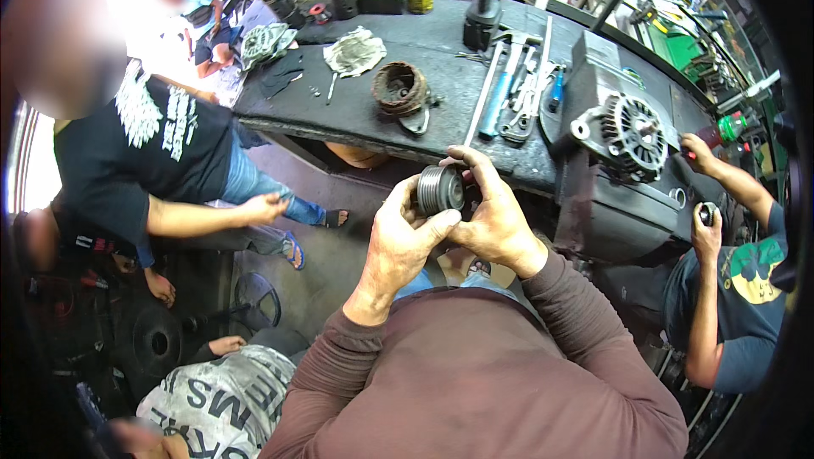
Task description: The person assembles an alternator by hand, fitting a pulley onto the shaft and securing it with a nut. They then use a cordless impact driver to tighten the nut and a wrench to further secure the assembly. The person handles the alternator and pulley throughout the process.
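Between my two hands I hold a dark grooved alternator pulley (439,190), its ribbed side facing left and its flat end toward the right. My left hand (397,234) wraps its left side with the thumb along the lower edge. My right hand (494,217) grips it from the right, fingers curled over the top. In front of my hands, on the workbench (339,115), stands a rusty copper-wound stator (400,90). An alternator housing with a finned round face (632,138) rests on a dark metal block to the right.
Blue-handled hammer (500,86), wrenches (527,98), a blue screwdriver (556,90) and a cordless impact driver (486,1) are on the bench. A crumpled rag (354,52) lies farther left. People stand at left and lower left; another at right holds a small round part (705,215).
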Demonstrator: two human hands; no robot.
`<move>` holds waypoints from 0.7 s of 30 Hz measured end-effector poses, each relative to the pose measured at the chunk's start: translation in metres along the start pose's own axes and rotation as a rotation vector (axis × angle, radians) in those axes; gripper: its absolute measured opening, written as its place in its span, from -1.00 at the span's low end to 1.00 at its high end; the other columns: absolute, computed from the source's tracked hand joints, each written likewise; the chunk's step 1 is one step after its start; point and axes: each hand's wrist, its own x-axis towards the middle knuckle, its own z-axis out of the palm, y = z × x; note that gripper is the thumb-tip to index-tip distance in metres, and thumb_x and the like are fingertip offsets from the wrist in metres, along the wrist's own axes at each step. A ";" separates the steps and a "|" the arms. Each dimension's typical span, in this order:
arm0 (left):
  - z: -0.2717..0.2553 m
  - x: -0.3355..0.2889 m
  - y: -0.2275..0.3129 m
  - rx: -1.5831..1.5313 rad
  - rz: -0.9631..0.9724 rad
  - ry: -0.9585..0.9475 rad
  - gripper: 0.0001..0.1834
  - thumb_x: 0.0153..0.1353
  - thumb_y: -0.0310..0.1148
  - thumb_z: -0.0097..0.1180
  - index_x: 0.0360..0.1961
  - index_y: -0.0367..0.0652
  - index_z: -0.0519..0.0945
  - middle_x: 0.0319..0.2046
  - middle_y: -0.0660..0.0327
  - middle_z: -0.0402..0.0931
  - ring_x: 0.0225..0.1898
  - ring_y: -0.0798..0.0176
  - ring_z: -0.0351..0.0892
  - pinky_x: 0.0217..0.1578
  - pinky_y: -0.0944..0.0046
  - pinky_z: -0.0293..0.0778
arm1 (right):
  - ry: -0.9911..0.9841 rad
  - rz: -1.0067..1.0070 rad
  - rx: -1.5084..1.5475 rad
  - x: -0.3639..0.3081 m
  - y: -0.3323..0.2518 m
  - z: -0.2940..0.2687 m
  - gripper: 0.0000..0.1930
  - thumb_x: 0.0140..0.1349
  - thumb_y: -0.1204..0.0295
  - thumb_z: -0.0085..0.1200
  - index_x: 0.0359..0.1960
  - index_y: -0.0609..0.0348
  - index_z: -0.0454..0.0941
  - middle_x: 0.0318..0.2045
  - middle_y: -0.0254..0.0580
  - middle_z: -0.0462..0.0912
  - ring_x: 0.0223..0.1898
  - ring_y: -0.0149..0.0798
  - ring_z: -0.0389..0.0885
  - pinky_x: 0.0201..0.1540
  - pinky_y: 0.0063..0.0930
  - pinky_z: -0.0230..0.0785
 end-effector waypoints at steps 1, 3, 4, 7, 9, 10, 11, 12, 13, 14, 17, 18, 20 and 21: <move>-0.006 0.000 0.001 -0.016 -0.010 0.034 -0.36 0.30 -0.47 0.41 0.36 -0.36 0.44 0.14 0.12 0.63 0.10 0.24 0.66 0.13 0.24 0.63 | 0.007 -0.087 -0.088 0.004 0.003 0.009 -0.07 -0.03 0.45 0.52 0.45 0.18 0.32 0.26 0.14 0.53 0.32 0.13 0.50 0.41 -0.04 0.37; -0.023 0.011 -0.025 -0.112 -0.055 0.029 -0.44 0.30 -0.51 0.40 0.29 -0.38 0.51 0.10 0.14 0.66 0.07 0.30 0.66 0.09 0.26 0.63 | -0.001 -0.170 -0.378 0.007 0.005 0.020 -0.05 -0.09 0.46 0.52 0.43 0.23 0.33 0.22 0.19 0.53 0.27 0.17 0.51 0.35 -0.05 0.43; -0.044 0.019 -0.026 -0.065 -0.060 0.042 -0.46 0.30 -0.52 0.39 0.28 -0.38 0.52 0.09 0.14 0.66 0.06 0.31 0.66 0.09 0.27 0.63 | -0.004 -0.236 -0.459 0.019 0.005 0.038 -0.05 -0.11 0.47 0.51 0.42 0.24 0.34 0.21 0.19 0.54 0.25 0.19 0.51 0.32 -0.05 0.45; -0.095 0.032 -0.013 -0.059 -0.124 0.058 -0.49 0.30 -0.54 0.39 0.24 -0.38 0.54 0.05 0.13 0.66 0.06 0.32 0.64 0.13 0.29 0.60 | -0.016 -0.276 -0.616 0.049 -0.003 0.082 -0.06 -0.19 0.46 0.50 0.38 0.22 0.39 0.15 0.11 0.54 0.18 0.19 0.52 0.22 -0.05 0.52; -0.119 0.041 -0.006 -0.079 -0.063 0.053 -0.50 0.30 -0.53 0.39 0.24 -0.37 0.54 0.05 0.13 0.66 0.07 0.32 0.63 0.14 0.29 0.59 | -0.024 -0.235 -0.709 0.062 -0.009 0.103 -0.07 -0.21 0.45 0.50 0.35 0.21 0.42 0.12 0.09 0.54 0.16 0.18 0.52 0.20 -0.05 0.52; -0.128 0.048 -0.002 -0.131 -0.071 0.032 -0.49 0.28 -0.53 0.40 0.23 -0.37 0.54 0.07 0.12 0.64 0.08 0.30 0.62 0.15 0.27 0.59 | -0.003 -0.235 -0.713 0.070 -0.009 0.111 -0.10 -0.23 0.43 0.50 0.31 0.19 0.45 0.09 0.07 0.53 0.12 0.16 0.53 0.17 -0.04 0.53; -0.139 0.052 0.005 -0.081 -0.053 -0.018 -0.45 0.25 -0.54 0.41 0.25 -0.36 0.52 0.09 0.10 0.63 0.10 0.28 0.62 0.17 0.26 0.59 | 0.001 -0.238 -0.715 0.078 -0.011 0.116 -0.11 -0.23 0.42 0.50 0.29 0.20 0.45 0.07 0.07 0.53 0.11 0.17 0.52 0.17 -0.05 0.52; -0.148 0.057 0.008 -0.099 -0.075 -0.027 -0.42 0.23 -0.54 0.43 0.26 -0.36 0.51 0.09 0.10 0.63 0.10 0.27 0.62 0.17 0.25 0.59 | -0.017 -0.259 -0.727 0.085 -0.011 0.119 -0.12 -0.24 0.41 0.50 0.28 0.22 0.46 0.06 0.07 0.53 0.10 0.17 0.53 0.17 -0.05 0.52; -0.155 0.061 0.010 -0.117 -0.095 -0.035 -0.39 0.20 -0.53 0.44 0.27 -0.35 0.50 0.09 0.09 0.63 0.10 0.26 0.62 0.17 0.25 0.59 | -0.037 -0.280 -0.739 0.092 -0.012 0.122 -0.12 -0.25 0.41 0.50 0.27 0.24 0.47 0.05 0.07 0.53 0.10 0.17 0.53 0.17 -0.06 0.52; -0.161 0.064 0.015 -0.011 -0.078 -0.004 -0.32 0.17 -0.51 0.47 0.30 -0.35 0.47 0.08 0.08 0.63 0.09 0.26 0.62 0.13 0.24 0.60 | -0.082 -0.330 -0.777 0.099 -0.016 0.126 -0.13 -0.26 0.41 0.51 0.24 0.29 0.48 0.03 0.08 0.53 0.08 0.17 0.53 0.16 -0.06 0.51; -0.179 0.075 0.010 0.132 -0.119 -0.064 -0.25 0.27 -0.57 0.37 0.43 -0.32 0.29 0.01 0.09 0.65 0.04 0.28 0.64 0.00 0.28 0.63 | -0.162 -0.342 -0.811 0.115 -0.009 0.130 -0.11 -0.28 0.33 0.56 0.21 0.32 0.48 0.01 0.08 0.53 0.04 0.16 0.54 0.14 -0.06 0.51; -0.180 0.078 0.006 0.058 -0.103 -0.081 -0.24 0.27 -0.56 0.37 0.44 -0.28 0.28 -0.01 0.10 0.64 -0.01 0.30 0.63 -0.04 0.31 0.62 | -0.203 -0.360 -0.811 0.121 -0.005 0.129 -0.10 -0.29 0.27 0.58 0.20 0.33 0.49 0.01 0.08 0.53 0.01 0.15 0.55 0.11 -0.07 0.52; -0.191 0.085 0.007 0.220 -0.108 -0.110 -0.19 0.19 -0.60 0.38 0.44 -0.27 0.29 -0.02 0.13 0.64 -0.03 0.33 0.62 -0.07 0.30 0.60 | -0.360 -0.399 -0.795 0.139 -0.003 0.123 -0.24 -0.15 0.33 0.51 0.17 0.32 0.53 0.00 0.03 0.57 0.03 0.11 0.56 0.10 -0.12 0.55; -0.197 0.088 0.010 0.239 -0.135 -0.145 -0.17 0.16 -0.62 0.37 0.45 -0.27 0.29 -0.01 0.13 0.64 -0.03 0.35 0.61 -0.08 0.29 0.60 | -0.449 -0.444 -0.796 0.147 -0.001 0.121 -0.30 -0.09 0.34 0.47 0.16 0.31 0.55 0.00 0.01 0.58 0.03 0.09 0.56 0.10 -0.14 0.56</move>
